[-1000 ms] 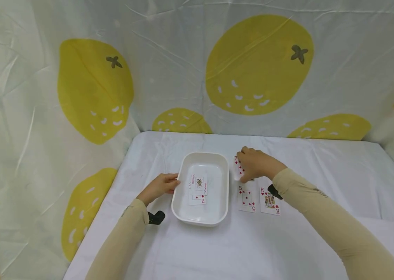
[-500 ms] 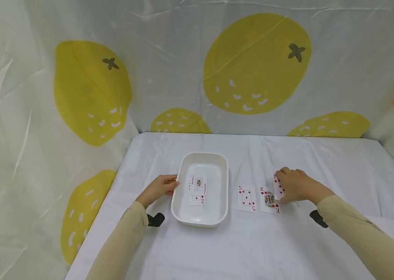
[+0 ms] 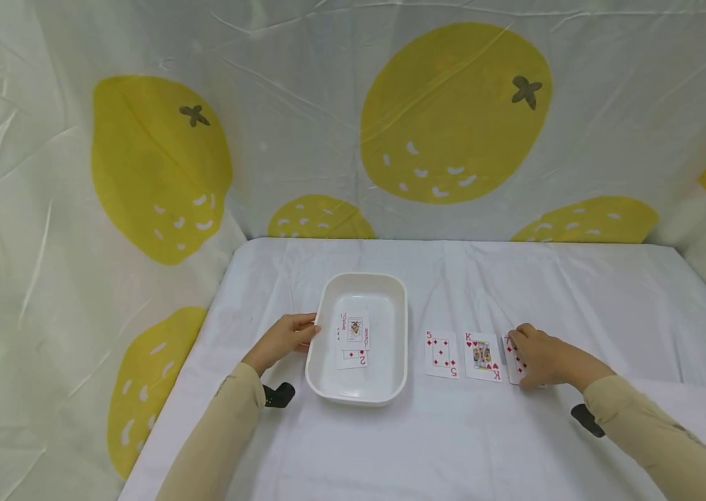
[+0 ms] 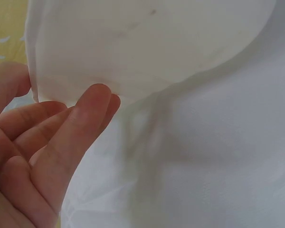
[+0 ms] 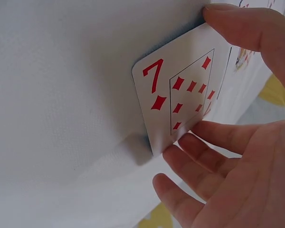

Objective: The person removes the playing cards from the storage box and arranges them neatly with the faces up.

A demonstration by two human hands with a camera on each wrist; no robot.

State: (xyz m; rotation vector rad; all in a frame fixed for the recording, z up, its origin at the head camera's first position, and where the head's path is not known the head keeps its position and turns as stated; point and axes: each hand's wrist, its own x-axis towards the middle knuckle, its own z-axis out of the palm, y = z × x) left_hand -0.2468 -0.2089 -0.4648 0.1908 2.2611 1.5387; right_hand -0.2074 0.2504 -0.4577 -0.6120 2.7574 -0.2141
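Note:
My left hand (image 3: 282,339) holds the left rim of a white plastic tray (image 3: 388,355), thumb on the near side and fingertips at its edge in the left wrist view. Inside the tray lie a joker card (image 3: 354,330) and a two of diamonds (image 3: 351,360), partly overlapping. Between thumb and fingers, my right hand (image 3: 550,360) grips a seven of diamonds (image 5: 185,90) by its opposite edges, low over the cloth. Just left of that hand, a king of hearts (image 3: 482,356) and a five of diamonds (image 3: 441,354) lie face up side by side.
White cloth (image 3: 390,452) covers the table. Behind it hangs a curtain (image 3: 303,125) printed with large yellow lemons, which also closes off the left side. A small black device (image 3: 279,395) sits at my left wrist and another (image 3: 587,420) at my right.
My right hand has carried the seven of diamonds from above the five, rightward and toward me, to the right of the king of hearts. The left hand stays on the tray.

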